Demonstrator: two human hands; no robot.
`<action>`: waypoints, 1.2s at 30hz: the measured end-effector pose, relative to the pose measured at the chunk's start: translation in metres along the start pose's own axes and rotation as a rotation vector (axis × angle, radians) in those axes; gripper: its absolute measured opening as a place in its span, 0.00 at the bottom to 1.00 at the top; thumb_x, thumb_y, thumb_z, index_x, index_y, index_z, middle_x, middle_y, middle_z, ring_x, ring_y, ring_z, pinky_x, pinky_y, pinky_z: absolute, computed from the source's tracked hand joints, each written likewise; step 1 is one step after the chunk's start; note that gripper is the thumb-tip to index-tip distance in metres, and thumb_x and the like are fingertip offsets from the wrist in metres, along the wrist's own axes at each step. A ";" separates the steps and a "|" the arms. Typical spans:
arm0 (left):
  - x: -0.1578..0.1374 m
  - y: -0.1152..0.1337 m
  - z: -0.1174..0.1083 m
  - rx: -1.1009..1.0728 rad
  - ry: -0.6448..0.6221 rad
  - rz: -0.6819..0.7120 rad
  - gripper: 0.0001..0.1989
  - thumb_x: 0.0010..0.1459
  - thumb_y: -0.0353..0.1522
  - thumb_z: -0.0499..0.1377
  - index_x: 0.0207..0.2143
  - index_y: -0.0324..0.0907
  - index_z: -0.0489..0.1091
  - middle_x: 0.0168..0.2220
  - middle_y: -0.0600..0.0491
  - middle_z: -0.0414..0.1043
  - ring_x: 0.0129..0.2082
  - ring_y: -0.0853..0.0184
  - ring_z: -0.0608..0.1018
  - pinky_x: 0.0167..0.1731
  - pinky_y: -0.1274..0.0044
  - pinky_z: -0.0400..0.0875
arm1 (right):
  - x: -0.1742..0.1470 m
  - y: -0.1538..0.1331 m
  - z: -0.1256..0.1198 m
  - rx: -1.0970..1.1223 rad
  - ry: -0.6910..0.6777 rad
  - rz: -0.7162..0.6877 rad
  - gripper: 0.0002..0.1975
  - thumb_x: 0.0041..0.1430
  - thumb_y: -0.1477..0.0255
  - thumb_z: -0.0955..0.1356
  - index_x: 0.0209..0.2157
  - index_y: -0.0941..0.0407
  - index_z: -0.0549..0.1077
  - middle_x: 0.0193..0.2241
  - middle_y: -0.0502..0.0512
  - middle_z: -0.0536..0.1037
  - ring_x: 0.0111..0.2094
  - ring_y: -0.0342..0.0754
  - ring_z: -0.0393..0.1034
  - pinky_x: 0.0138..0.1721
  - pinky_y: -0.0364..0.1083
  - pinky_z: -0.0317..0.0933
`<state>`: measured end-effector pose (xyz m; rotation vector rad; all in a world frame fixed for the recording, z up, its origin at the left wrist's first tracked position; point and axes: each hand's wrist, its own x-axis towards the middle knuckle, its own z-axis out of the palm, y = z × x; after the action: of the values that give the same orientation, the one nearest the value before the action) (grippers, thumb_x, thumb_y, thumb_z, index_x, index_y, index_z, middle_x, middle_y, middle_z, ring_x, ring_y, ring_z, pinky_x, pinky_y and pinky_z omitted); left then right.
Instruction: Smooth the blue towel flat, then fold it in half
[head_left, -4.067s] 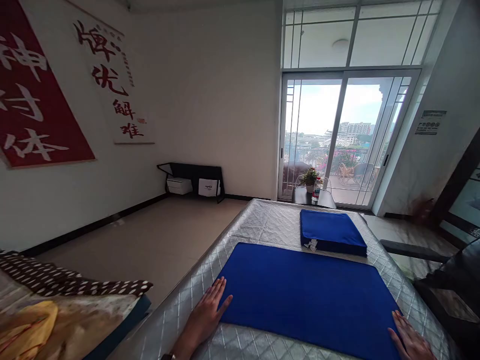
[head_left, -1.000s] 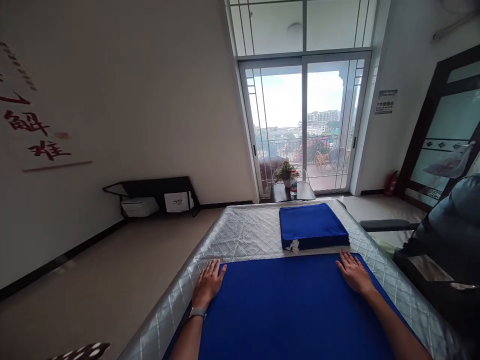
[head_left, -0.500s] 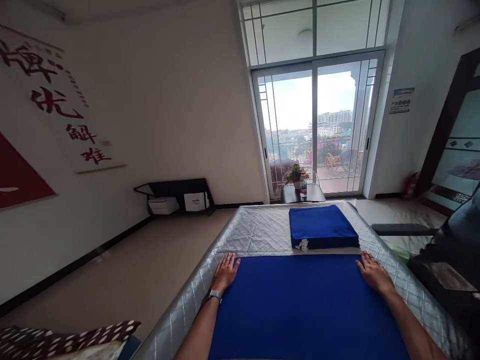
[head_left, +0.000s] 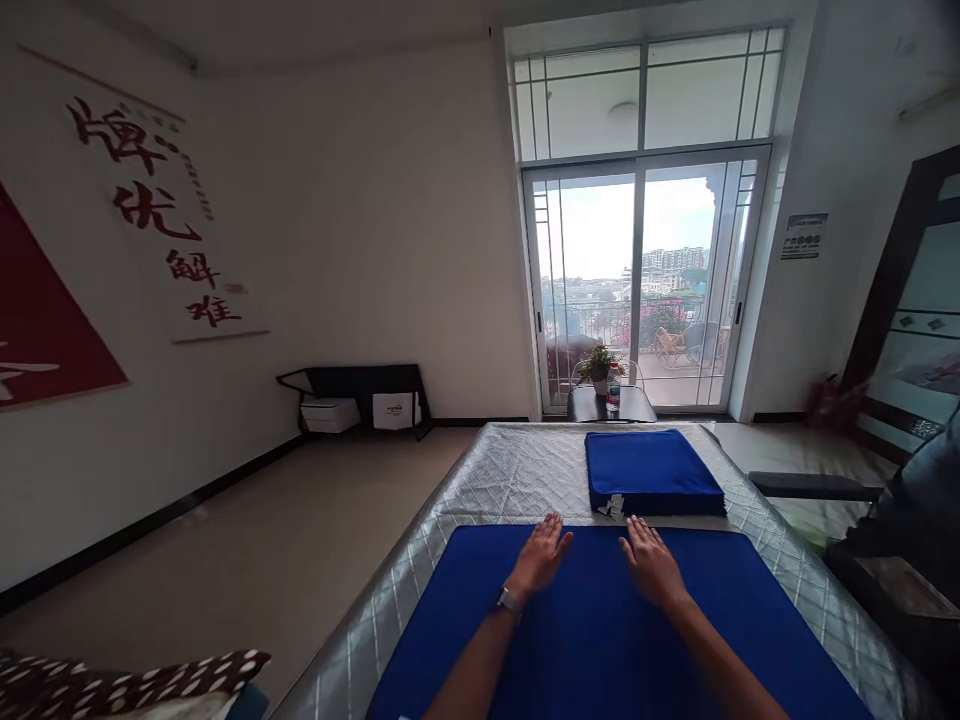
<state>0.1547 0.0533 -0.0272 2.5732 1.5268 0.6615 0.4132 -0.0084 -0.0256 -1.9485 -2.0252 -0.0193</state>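
Observation:
A blue cloth (head_left: 600, 640) is spread out across the silver quilted table cover (head_left: 517, 465). My left hand (head_left: 538, 556) lies on its far part, fingers stretched forward and thumb out to the side, a watch on the wrist. A short way to the right, my right hand (head_left: 651, 562) is over the same cloth with fingers extended and the thumb pointing inward. Neither hand holds anything. Just beyond my right hand sits a stack of folded blue cloths (head_left: 652, 470) with white tags at its near corner.
Behind the covered table, a small dark table (head_left: 581, 405) bears a potted plant (head_left: 598, 366) and a water bottle (head_left: 613, 388). At right are a dark chair (head_left: 915, 490) and its armrest. A spotted pillow (head_left: 150, 680) is at lower left. White boxes (head_left: 396, 410) rest by the wall.
Both hands have moved inward from the cloth's left and right edges towards its middle. The view has tilted up slightly. The folded stack stays in its place on the table.

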 end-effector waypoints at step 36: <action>0.008 0.062 0.046 -0.070 -0.096 0.066 0.31 0.72 0.44 0.34 0.69 0.38 0.50 0.69 0.46 0.54 0.70 0.62 0.52 0.68 0.62 0.49 | 0.010 -0.050 0.026 -0.057 -0.096 -0.118 0.31 0.71 0.61 0.47 0.69 0.60 0.51 0.69 0.59 0.51 0.70 0.50 0.42 0.68 0.53 0.39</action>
<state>0.2277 0.0358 -0.0487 2.5728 1.3714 0.5781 0.3581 0.0040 -0.0368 -1.8949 -2.2226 -0.0120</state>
